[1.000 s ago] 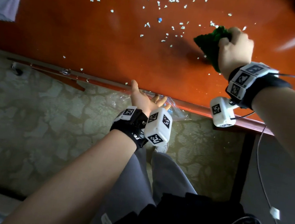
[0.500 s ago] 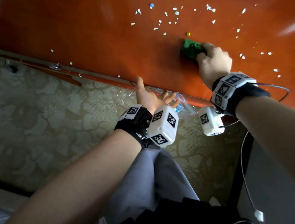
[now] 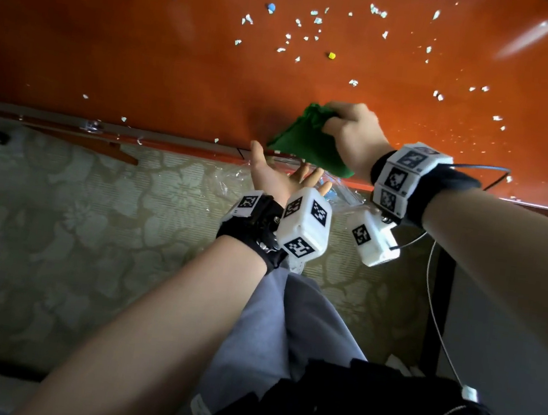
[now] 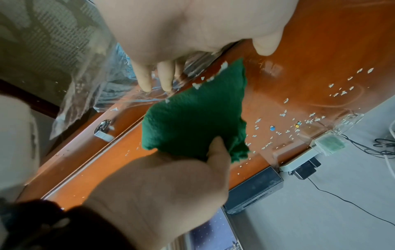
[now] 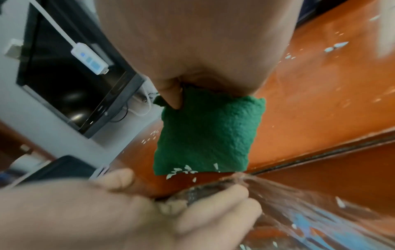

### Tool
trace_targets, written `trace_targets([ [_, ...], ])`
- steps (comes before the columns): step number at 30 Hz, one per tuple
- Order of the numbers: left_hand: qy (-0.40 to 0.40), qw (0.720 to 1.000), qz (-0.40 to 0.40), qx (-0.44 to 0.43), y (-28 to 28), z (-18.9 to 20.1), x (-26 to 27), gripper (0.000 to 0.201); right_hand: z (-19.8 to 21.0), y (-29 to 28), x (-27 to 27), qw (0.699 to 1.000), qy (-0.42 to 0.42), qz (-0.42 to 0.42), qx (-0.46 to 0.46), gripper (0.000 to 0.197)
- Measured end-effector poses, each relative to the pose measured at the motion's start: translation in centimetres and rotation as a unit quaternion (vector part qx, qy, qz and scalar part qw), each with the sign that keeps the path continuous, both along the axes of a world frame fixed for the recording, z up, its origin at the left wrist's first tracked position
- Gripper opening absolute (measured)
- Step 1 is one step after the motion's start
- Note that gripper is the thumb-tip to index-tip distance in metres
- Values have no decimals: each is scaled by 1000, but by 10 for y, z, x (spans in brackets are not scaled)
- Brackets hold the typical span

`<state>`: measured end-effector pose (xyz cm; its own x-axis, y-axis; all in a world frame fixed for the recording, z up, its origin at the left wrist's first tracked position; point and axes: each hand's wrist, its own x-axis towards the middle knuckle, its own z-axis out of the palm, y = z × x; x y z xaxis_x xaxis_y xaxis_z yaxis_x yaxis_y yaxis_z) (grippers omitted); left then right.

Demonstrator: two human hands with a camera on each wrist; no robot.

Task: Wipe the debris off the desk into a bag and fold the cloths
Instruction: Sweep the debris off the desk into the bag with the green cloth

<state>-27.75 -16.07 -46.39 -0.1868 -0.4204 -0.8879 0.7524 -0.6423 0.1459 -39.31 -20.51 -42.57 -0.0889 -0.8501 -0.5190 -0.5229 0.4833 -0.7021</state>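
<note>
My right hand (image 3: 351, 130) grips a bunched green cloth (image 3: 303, 142) at the near edge of the orange desk (image 3: 145, 64). The cloth's leading edge (image 5: 205, 135) pushes several white scraps (image 5: 183, 170) to the desk's lip. My left hand (image 3: 279, 177) lies palm up just under that edge, fingers (image 4: 145, 81) fairly straight. They press the mouth of a clear plastic bag (image 4: 85, 76) against the desk front, and the thumb reaches up over the edge. The bag (image 3: 343, 191) hangs below. More white debris (image 3: 308, 25) is scattered farther back.
A blue bead (image 3: 271, 7) and a yellow bit (image 3: 331, 55) lie among the scraps. A black box (image 4: 254, 191) and a white power strip (image 4: 299, 157) sit at the desk's far side, near a dark monitor (image 5: 70, 81). A drawer handle (image 4: 103, 126) is under the edge.
My right hand has dragged the green cloth from the middle of the desk down to the near edge, beside my left hand. The left hand has stayed at the edge with the bag.
</note>
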Motion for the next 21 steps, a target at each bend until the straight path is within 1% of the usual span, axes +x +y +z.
trace_targets([
  [2, -7, 1000, -9, 7, -1, 1, 3, 55, 6, -4, -6, 998, -11, -53, -12, 27],
  [4, 5, 1000, -6, 12, -2, 3, 4, 51, 8, -5, -11, 996, 4, -87, -22, 26],
  [8, 10, 1000, -16, 15, -4, 6, 4, 54, 12, -7, -24, 990, 21, -132, -45, 29],
  [11, 6, 1000, -16, 22, -6, 8, 1, 53, 19, -15, -38, 982, 29, -167, -87, 25],
  [14, -9, 999, -5, 36, -8, 10, -3, 56, 27, -32, -53, 971, 66, -196, -118, 19],
  [16, -12, 999, 7, 49, -11, 11, -8, 56, 31, -48, -62, 967, 77, -204, -132, 20],
  [19, -14, 997, 38, 68, -14, 6, -11, 58, 31, -74, -65, 973, 71, -185, -119, 38],
  [21, -23, 996, 52, 68, -17, 2, -14, 58, 28, -86, -63, 981, 69, -156, -94, 43],
])
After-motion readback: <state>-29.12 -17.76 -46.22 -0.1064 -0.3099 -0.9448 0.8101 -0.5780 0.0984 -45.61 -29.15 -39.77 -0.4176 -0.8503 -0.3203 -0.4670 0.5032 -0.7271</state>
